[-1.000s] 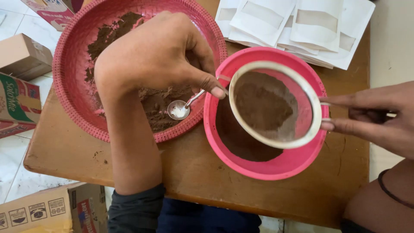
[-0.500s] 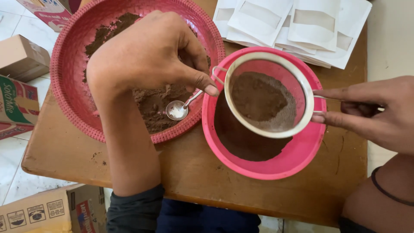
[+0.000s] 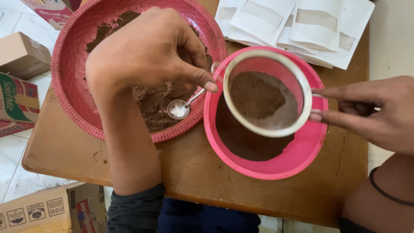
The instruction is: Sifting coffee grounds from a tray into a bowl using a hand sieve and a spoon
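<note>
My left hand [image 3: 146, 51] hovers over a wide red woven basket [image 3: 64, 86] and pinches the handle of a small metal spoon [image 3: 179, 109]. The spoon's bowl rests on brown powder [image 3: 151, 101] in the basket. My right hand [image 3: 379, 112] grips the handle of a round white-rimmed sieve [image 3: 267, 54]. It holds the sieve above a pink bowl [image 3: 280, 166]. Brown powder lies on the sieve's mesh, and finer powder has collected in the bowl below.
Basket and bowl stand side by side on a small wooden table [image 3: 194, 172]. A stack of white pouches [image 3: 302, 26] lies at the far right edge. Cardboard boxes sit on the tiled floor to the left [image 3: 21, 54] and near left [image 3: 43, 211].
The sieve has shifted slightly left and toward the far side of the pink bowl. My left hand and the spoon have stayed over the basket.
</note>
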